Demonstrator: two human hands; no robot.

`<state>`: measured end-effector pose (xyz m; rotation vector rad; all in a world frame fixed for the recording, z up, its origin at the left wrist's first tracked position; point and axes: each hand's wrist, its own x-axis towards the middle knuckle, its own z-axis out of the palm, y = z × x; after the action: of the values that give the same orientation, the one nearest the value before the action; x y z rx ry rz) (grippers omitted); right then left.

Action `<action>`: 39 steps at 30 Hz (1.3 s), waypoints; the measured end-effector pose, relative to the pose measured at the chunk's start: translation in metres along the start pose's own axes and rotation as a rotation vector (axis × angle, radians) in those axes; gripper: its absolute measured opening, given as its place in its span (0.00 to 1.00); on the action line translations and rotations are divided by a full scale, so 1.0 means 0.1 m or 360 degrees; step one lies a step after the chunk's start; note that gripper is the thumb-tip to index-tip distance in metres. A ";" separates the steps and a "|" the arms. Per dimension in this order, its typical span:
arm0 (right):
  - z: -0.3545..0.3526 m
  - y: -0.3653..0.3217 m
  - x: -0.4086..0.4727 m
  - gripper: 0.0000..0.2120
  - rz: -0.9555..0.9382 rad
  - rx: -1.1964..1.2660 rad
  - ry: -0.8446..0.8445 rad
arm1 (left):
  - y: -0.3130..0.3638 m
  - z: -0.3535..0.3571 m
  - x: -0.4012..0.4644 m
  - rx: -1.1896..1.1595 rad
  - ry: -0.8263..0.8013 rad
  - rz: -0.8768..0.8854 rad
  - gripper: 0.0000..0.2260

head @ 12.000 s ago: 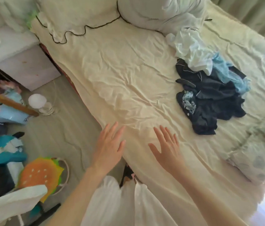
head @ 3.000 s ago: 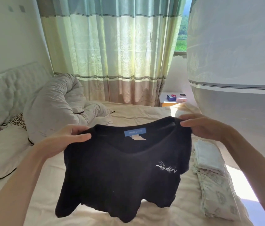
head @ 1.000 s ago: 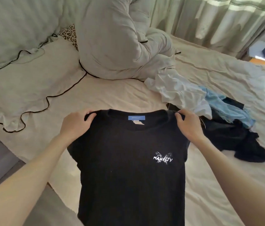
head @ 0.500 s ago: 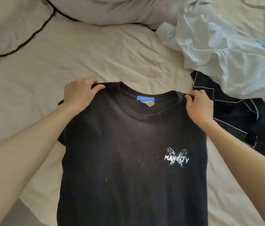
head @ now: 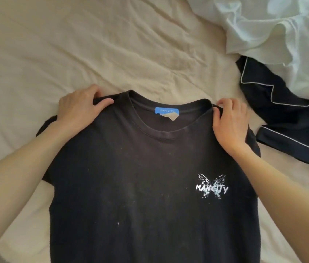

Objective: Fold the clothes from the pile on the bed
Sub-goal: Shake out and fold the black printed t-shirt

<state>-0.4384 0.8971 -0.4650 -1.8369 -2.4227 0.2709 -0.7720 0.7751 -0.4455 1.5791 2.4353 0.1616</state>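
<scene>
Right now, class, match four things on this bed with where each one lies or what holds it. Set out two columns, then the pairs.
Things:
1. black T-shirt
2. white garment
3. navy piped garment
4. blue neck label

Places:
A. inside the collar
B. top right corner, crumpled
C. gripped at both shoulders by the left hand and right hand
D. right edge, partly under the white garment

Pairs: 1-C, 2-B, 3-D, 4-A

The black cotton T-shirt point(head: 140, 177) bears white "MANCITY" lettering point(head: 211, 188) over a butterfly print; its blue neck label point(head: 166, 110) reads "MAN CITY".
</scene>
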 end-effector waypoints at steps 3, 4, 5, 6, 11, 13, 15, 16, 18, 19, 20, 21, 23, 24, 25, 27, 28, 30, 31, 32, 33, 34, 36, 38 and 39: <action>-0.13 -0.20 -0.19 0.19 0.0048 0.0138 0.0084 | -0.14 -0.15 -0.14 -0.0252 -0.0046 -0.0141 0.18; -0.17 -0.31 -0.32 0.21 0.0025 0.0174 0.0114 | -0.21 -0.21 -0.21 -0.0387 -0.0017 -0.0196 0.16; -0.19 -0.44 -0.47 0.21 -0.0011 0.0210 0.0123 | -0.29 -0.26 -0.31 -0.0504 0.0033 -0.0276 0.15; -0.21 -0.60 -0.66 0.22 -0.0060 0.0248 0.0105 | -0.40 -0.31 -0.41 -0.0594 0.0085 -0.0385 0.14; -0.01 -1.49 -1.61 0.24 -0.0490 0.0255 -0.0319 | -0.89 -0.47 -0.95 -0.1104 -0.0119 -0.0783 0.11; 0.12 -1.75 -1.86 0.27 -0.0589 0.0133 -0.0522 | -0.96 -0.49 -1.10 -0.1268 -0.0328 -0.0827 0.10; 0.22 -1.88 -2.00 0.29 -0.0585 -0.0004 -0.0652 | -0.96 -0.46 -1.22 -0.1370 -0.0522 -0.0858 0.09; 0.26 -1.90 -2.02 0.29 -0.0566 -0.0043 -0.0683 | -0.95 -0.43 -1.27 -0.1381 -0.0608 -0.0857 0.08; 0.31 -1.89 -2.03 0.28 -0.0549 -0.0098 -0.0708 | -0.91 -0.34 -1.37 -0.1404 -0.0651 -0.0895 0.04; 0.33 -1.88 -2.02 0.29 -0.0557 -0.0135 -0.0721 | -0.90 -0.31 -1.40 -0.1395 -0.0592 -0.0923 0.03; 0.34 -1.85 -2.01 0.30 -0.0574 -0.0169 -0.0735 | -0.91 -0.30 -1.43 -0.1380 -0.0495 -0.0948 0.04; 0.35 -1.84 -2.00 0.30 -0.0590 -0.0194 -0.0750 | -0.95 -0.31 -1.46 -0.1372 -0.0368 -0.0983 0.05; 0.35 -1.82 -1.99 0.29 -0.0601 -0.0229 -0.0769 | -1.10 -0.41 -1.59 -0.1347 -0.0040 -0.1081 0.06; 0.35 -1.83 -2.00 0.29 -0.0594 -0.0240 -0.0771 | -1.19 -0.47 -1.69 -0.1335 0.0137 -0.1129 0.07; 0.35 -1.84 -2.00 0.29 -0.0584 -0.0241 -0.0774 | -1.28 -0.53 -1.82 -0.1335 0.0275 -0.1186 0.08; 0.32 -1.87 -2.00 0.30 -0.0562 -0.0221 -0.0788 | -1.39 -0.60 -2.08 -0.1377 0.0271 -0.1306 0.08; 0.31 -1.89 -2.00 0.31 -0.0547 -0.0205 -0.0794 | -1.40 -0.60 -2.18 -0.1458 0.0134 -0.1366 0.08; 0.28 -1.95 -2.00 0.30 -0.0498 -0.0153 -0.0795 | -1.40 -0.61 -2.27 -0.1722 -0.0108 -0.1485 0.08; 0.25 -2.00 -2.01 0.30 -0.0465 -0.0112 -0.0776 | -1.41 -0.63 -2.24 -0.1856 -0.0092 -0.1538 0.07; 0.21 -2.06 -2.01 0.30 -0.0444 -0.0063 -0.0731 | -1.43 -0.65 -2.16 -0.1952 -0.0007 -0.1558 0.07; 0.17 -2.13 -2.02 0.30 -0.0454 -0.0020 -0.0665 | -1.46 -0.68 -2.05 -0.2011 0.0096 -0.1545 0.09; 0.12 -2.21 -2.04 0.30 -0.0517 0.0010 -0.0587 | -1.49 -0.71 -1.91 -0.2052 0.0172 -0.1513 0.10; 0.08 -2.41 -2.10 0.30 -0.0811 0.0046 -0.0458 | -1.56 -0.74 -1.60 -0.2059 0.0148 -0.1403 0.12; 0.11 -2.65 -2.18 0.30 -0.1156 0.0072 -0.0411 | -1.60 -0.76 -1.33 -0.1927 -0.0110 -0.1229 0.10; 0.14 -2.79 -2.21 0.31 -0.1275 0.0065 -0.0424 | -1.62 -0.76 -1.24 -0.1838 -0.0265 -0.1132 0.09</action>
<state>-0.6439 0.6102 -0.4166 -0.7227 -3.0488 0.4979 -0.8861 0.5981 -0.3901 0.2140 1.9295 1.0009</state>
